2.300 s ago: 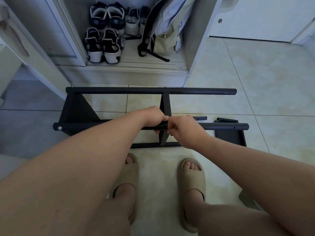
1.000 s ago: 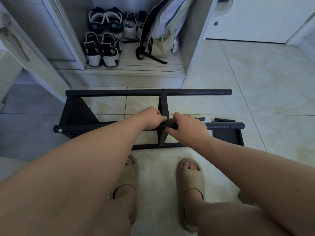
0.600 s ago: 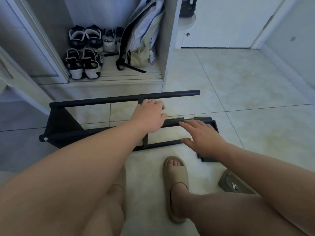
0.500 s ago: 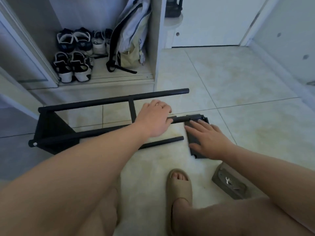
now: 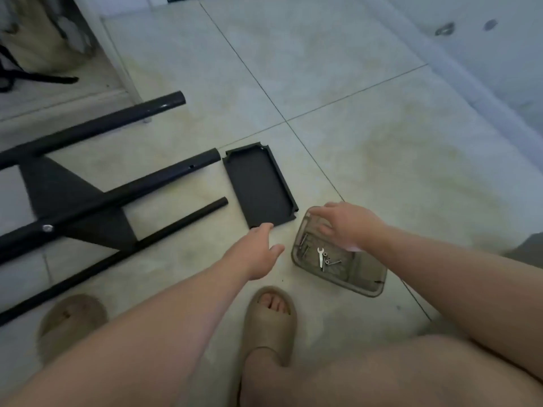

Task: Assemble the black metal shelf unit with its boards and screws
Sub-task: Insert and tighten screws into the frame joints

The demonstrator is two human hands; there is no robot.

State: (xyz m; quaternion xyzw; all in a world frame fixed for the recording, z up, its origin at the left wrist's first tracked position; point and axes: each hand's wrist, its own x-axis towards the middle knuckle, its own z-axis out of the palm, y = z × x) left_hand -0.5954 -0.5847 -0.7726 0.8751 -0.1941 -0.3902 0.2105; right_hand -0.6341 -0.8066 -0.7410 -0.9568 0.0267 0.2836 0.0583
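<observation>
Holds the left hand [image 5: 258, 254] out low over the floor, fingers [image 5: 266, 230] loosely straight and close together, thumb set apart toward 3 o'clock; grips nothing. Brings those fingertips right up to the near short edge of the black board [image 5: 260, 186]; cannot tell whether touching. Holds the right hand [image 5: 349, 227] over the far end of the clear plastic box [image 5: 368, 286], its fingers [image 5: 320, 212] spread wide and slightly bent, blurred, with nothing visibly pinched; cannot tell whether resting on the rim.

Keeps in the box a small silver wrench [image 5: 320, 255] and a few screws [image 5: 333, 262], loose on the bottom at 7 o'clock from the right hand.

Has the black board flat on the tiled floor [image 5: 382, 142], raised lips upward, at 11 o'clock from the box, just beside it but apart.

Has the black metal frame [image 5: 117, 195] at 9 o'clock from the board, lying on its side: three round tubes running from 8 toward 2 o'clock, a dark panel [image 5: 67, 198] between them, a silver bolt head [image 5: 47, 228] on the middle tube. Ends the middle tube just short of the board's far corner.

Wears beige slippers: one [image 5: 269, 321] at 6 o'clock from the left hand, the other [image 5: 70, 318] at 8 o'clock, just on the near side of the nearest tube.
</observation>
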